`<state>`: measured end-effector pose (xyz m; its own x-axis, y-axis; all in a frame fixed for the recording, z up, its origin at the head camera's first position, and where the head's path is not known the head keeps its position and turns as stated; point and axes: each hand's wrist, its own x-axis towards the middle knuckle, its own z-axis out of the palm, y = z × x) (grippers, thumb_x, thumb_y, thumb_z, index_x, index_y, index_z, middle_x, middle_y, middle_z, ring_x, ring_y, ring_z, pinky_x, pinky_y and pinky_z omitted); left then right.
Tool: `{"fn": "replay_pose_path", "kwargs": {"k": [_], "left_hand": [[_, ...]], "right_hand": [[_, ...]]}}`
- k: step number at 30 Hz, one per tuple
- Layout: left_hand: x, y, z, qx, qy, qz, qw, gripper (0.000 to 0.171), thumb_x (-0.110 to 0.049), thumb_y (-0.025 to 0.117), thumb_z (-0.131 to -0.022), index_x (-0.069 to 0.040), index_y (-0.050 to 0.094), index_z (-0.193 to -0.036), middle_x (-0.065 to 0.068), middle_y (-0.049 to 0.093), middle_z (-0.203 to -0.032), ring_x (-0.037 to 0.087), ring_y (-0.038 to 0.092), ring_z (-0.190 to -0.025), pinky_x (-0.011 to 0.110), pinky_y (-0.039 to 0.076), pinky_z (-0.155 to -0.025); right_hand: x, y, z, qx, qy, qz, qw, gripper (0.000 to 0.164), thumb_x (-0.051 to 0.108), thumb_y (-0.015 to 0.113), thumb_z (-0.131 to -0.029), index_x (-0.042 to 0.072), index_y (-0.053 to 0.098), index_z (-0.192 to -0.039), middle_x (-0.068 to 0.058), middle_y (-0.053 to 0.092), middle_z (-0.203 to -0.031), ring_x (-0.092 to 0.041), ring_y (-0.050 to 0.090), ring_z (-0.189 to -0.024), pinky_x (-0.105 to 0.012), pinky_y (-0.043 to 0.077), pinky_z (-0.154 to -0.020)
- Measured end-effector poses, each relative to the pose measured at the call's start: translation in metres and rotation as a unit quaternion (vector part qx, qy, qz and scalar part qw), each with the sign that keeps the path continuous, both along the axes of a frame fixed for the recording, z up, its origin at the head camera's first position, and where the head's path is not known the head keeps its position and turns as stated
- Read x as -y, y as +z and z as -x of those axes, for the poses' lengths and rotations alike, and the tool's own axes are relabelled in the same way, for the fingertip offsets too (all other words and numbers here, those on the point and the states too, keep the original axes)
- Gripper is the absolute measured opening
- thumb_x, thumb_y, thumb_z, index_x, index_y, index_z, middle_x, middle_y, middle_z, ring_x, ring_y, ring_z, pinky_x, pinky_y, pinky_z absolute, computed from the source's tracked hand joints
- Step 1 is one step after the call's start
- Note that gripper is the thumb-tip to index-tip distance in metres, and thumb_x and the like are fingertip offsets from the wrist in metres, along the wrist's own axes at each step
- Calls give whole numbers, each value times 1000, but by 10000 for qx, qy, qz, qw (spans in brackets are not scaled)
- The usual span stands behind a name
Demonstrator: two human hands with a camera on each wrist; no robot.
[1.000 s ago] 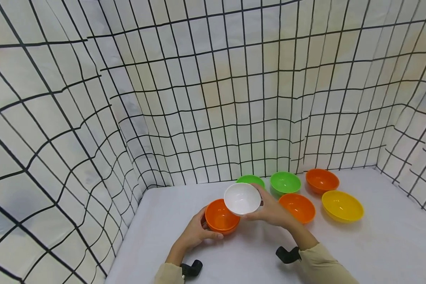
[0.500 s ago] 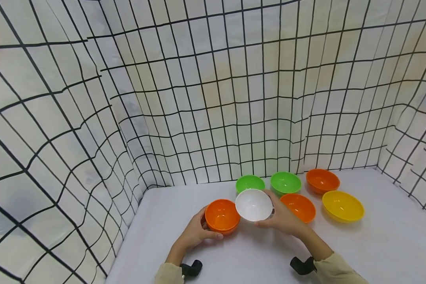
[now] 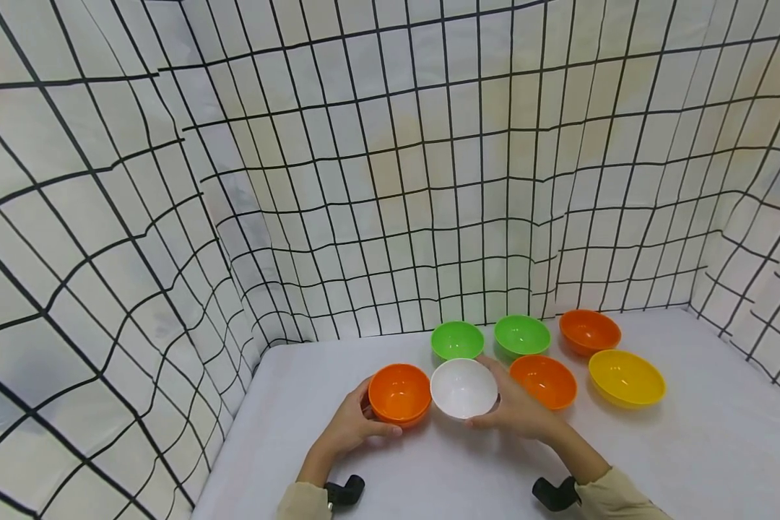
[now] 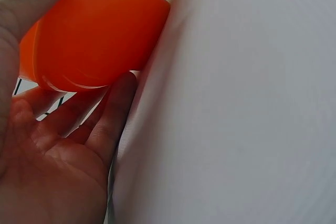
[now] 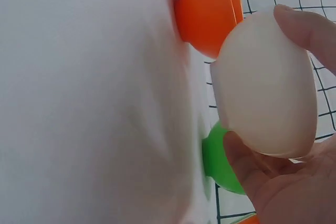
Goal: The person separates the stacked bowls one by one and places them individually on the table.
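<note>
In the head view, my left hand [image 3: 351,426] holds the left side of a stack of nested orange bowls [image 3: 399,397], thumb on the near side and fingers behind. The left wrist view shows the outer orange bowl [image 4: 105,30] standing on the white cloth, with my fingers [image 4: 113,111] low along its wall. A white bowl [image 3: 463,390] is in my right hand [image 3: 516,408], pinched between thumb and fingers, immediately right of the orange stack. In the right wrist view, this white bowl [image 5: 268,87] hangs above the cloth, its base clear of it.
Two green bowls [image 3: 458,341] stand at the back, one right behind the white bowl. Farther right are two single orange bowls [image 3: 543,383] and a wider yellow bowl [image 3: 627,379]. White walls with a black grid [image 3: 390,180] enclose the white-covered table [image 3: 286,404].
My right hand has carried the white bowl from over the orange stack's right edge rightward, then lowered it beside the stack. My left hand and the orange bowls have shifted slightly left.
</note>
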<state>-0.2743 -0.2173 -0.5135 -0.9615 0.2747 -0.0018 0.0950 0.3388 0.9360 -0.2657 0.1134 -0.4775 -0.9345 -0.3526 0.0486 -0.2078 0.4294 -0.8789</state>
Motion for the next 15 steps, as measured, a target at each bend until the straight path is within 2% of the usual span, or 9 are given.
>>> {"fn": "replay_pose_path", "kwargs": {"k": [7,15], "left_hand": [[3,2,0,-57,18,9,10000,102,-29,96,-69,-19,41,-155,4,52,-154,30,49,-141,53,38,-122],[5,0,2,7,29,-51,10000,103,-30,96,-69,-19,41,-155,3,52,-154,29,48,-142,53,35,-123]], "right_hand": [[3,-9,1,123,55,-35,9999,111,29,96,-68,10,30,-155,-12,46,-153,-34,50,-134,-60,51,-108],[7,-17,0,236,-210,-206,9993,114,30,96,-67,6,28,-155,-15,47,-150,-34,51,-131,-60,50,-109]]}}
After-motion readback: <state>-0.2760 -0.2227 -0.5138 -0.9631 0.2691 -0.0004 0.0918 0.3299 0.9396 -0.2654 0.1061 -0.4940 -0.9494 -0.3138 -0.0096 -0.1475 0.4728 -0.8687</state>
